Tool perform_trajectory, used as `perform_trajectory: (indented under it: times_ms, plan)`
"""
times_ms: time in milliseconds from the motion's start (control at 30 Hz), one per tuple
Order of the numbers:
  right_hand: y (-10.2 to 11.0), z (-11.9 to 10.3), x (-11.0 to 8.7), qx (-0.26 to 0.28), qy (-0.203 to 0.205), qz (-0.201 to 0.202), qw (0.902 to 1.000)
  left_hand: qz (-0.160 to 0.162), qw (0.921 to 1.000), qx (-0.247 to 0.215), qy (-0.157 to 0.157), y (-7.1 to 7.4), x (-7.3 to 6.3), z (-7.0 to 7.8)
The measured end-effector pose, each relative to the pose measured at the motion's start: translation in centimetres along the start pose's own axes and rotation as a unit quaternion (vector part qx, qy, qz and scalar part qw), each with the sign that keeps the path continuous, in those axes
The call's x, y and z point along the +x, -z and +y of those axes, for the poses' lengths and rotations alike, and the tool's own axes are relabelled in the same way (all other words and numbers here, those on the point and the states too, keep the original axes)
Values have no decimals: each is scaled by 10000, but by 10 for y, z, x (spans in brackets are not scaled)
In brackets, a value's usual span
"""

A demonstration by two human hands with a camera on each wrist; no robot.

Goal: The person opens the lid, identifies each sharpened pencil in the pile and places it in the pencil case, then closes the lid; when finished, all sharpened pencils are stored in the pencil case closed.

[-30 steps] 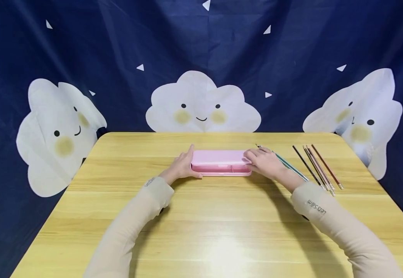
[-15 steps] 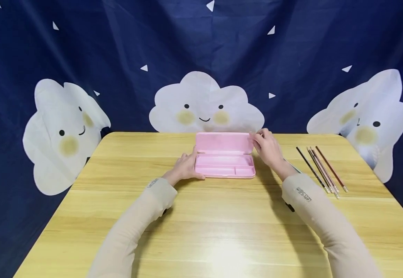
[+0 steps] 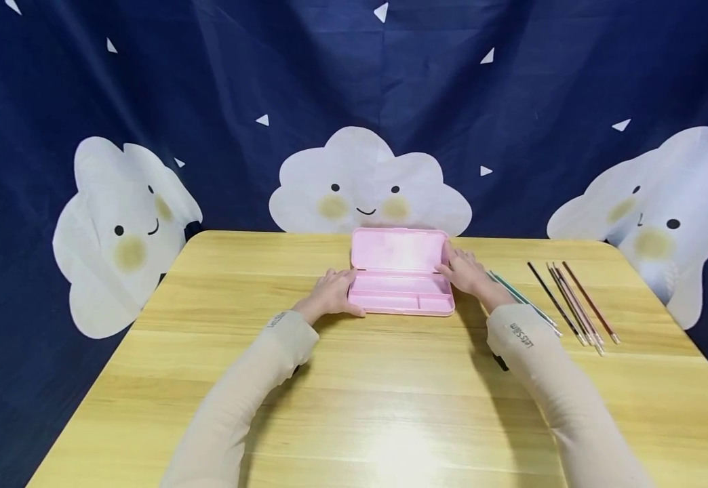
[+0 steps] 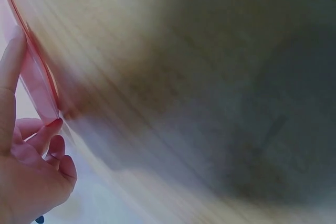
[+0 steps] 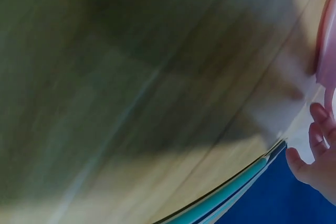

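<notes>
A pink pencil case [image 3: 384,302] lies on the wooden table with its lid [image 3: 399,249] raised and leaning back. Its divided inside holds nothing. My left hand [image 3: 331,294] grips the left end, thumb at the front corner and the other fingers toward the back. In the left wrist view, those fingers curl by the pink case edge [image 4: 39,82]. At the right end my right hand [image 3: 466,272] has its extended fingers beside the lid's edge and its thumb near the hinge. The right wrist view shows loosely bent fingers [image 5: 321,120] next to the case's corner.
Right of the case, teal pencils [image 3: 515,293] lie partly behind my right arm. Farther right are a black pencil [image 3: 555,302], several brownish pencils and a reddish-brown pencil [image 3: 591,301]. A dark blue curtain [image 3: 226,169] with smiling clouds hangs behind the table.
My right hand has swung the pencil case's lid up and back, then slid down from its top corner to the right end. My left hand has stayed at the left end.
</notes>
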State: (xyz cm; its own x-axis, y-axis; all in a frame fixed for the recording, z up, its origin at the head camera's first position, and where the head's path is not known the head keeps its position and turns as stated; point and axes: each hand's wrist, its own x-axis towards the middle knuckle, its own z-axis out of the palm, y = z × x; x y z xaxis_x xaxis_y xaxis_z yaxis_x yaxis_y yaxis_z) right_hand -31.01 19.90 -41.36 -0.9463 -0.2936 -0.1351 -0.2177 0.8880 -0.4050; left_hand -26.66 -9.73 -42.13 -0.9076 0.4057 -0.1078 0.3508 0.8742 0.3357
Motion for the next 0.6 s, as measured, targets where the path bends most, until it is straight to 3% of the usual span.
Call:
perform_trajectory:
  times_ms: [167,367,467,600]
  plan:
    - [-1,4,-1,-102,142,-111,9998,-116,9999,0,19,3,1,2]
    - [2,6,-20,-54,1055,209,9942,-150,9999,55,67,2,4,2]
    - [3,6,-37,-150,1314,35,9912,-216,9998,-1,31,1,4,1]
    - [0,3,-55,-174,1359,-268,9902,-159,9999,-32,-61,1,4,0]
